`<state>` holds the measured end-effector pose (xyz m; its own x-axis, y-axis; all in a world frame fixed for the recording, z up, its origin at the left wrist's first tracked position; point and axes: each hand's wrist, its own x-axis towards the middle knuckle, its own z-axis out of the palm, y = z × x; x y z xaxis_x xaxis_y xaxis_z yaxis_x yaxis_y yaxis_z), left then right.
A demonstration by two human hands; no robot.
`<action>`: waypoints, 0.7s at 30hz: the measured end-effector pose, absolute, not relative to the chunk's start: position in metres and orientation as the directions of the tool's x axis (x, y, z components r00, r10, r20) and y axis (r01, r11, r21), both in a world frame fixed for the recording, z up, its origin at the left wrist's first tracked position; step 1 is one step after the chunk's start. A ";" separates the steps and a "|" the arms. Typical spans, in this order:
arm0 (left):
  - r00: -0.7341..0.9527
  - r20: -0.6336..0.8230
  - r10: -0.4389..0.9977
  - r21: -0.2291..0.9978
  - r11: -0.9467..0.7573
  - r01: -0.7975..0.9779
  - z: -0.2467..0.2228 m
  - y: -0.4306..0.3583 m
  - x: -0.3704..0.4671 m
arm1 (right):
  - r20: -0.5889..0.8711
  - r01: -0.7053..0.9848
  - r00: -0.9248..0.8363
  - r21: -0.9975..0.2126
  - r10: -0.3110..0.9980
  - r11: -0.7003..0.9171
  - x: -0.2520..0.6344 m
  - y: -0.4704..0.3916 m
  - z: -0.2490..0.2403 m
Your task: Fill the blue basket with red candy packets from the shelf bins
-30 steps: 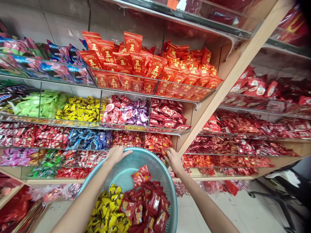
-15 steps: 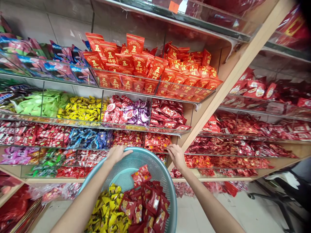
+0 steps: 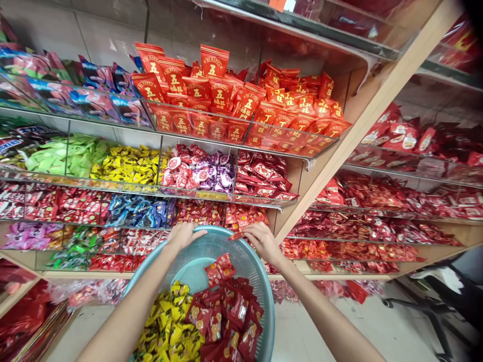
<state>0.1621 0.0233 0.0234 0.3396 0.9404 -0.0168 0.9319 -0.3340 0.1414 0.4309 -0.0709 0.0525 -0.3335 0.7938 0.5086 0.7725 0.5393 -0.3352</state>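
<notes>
A teal mesh basket point(image 3: 268, 301) holds yellow-wrapped candies point(image 3: 171, 327) on its left and dark red packets point(image 3: 236, 311) on its right, with a few brighter red packets point(image 3: 220, 269) above them. At the basket's upper left rim, my left hand point(image 3: 184, 236) is closed around the edge. My right hand point(image 3: 260, 239) pinches a small red packet point(image 3: 237, 236) over the upper right rim. Just behind that hand is a shelf compartment of red-orange packets point(image 3: 245, 216).
Tiered shelves of wrapped candies rise beyond the basket, with clear front lips point(image 3: 211, 197). A slanted wooden divider point(image 3: 362, 118) separates the right-hand shelves. A black chair base point(image 3: 422, 311) stands on the floor at the right.
My right hand has moved left from the shelf compartment to over the basket rim, with a red packet now visible in its fingers. My left hand stays on the rim.
</notes>
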 end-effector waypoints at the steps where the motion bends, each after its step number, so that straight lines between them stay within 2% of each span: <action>1: 0.335 -0.016 0.942 0.143 -0.329 0.933 0.023 0.023 0.162 | 0.462 0.769 -0.382 -0.321 0.800 0.553 0.422 -0.070 0.050; 8: 0.331 -0.008 0.944 0.133 -0.327 0.936 0.022 0.023 0.163 | 0.101 0.740 -0.624 -0.244 0.775 0.627 0.375 -0.051 0.010; 14: 0.310 -0.022 0.950 0.148 -0.304 0.941 0.021 0.023 0.162 | -0.107 0.765 -0.636 -0.219 0.764 0.606 0.359 -0.043 -0.010; 17: 0.312 -0.025 0.950 0.147 -0.305 0.941 0.021 0.024 0.162 | -0.176 0.799 -0.599 -0.195 0.781 0.569 0.352 -0.044 -0.013; 21: 0.318 -0.016 0.948 0.135 -0.313 0.940 0.020 0.024 0.161 | -0.161 0.838 -0.544 -0.143 0.823 0.526 0.347 -0.047 -0.016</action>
<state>0.1614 0.0239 0.0198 0.3179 0.9480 -0.0165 0.9402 -0.3129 0.1348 0.3473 -0.0470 -0.0165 -0.5441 0.8234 -0.1612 0.8384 0.5260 -0.1428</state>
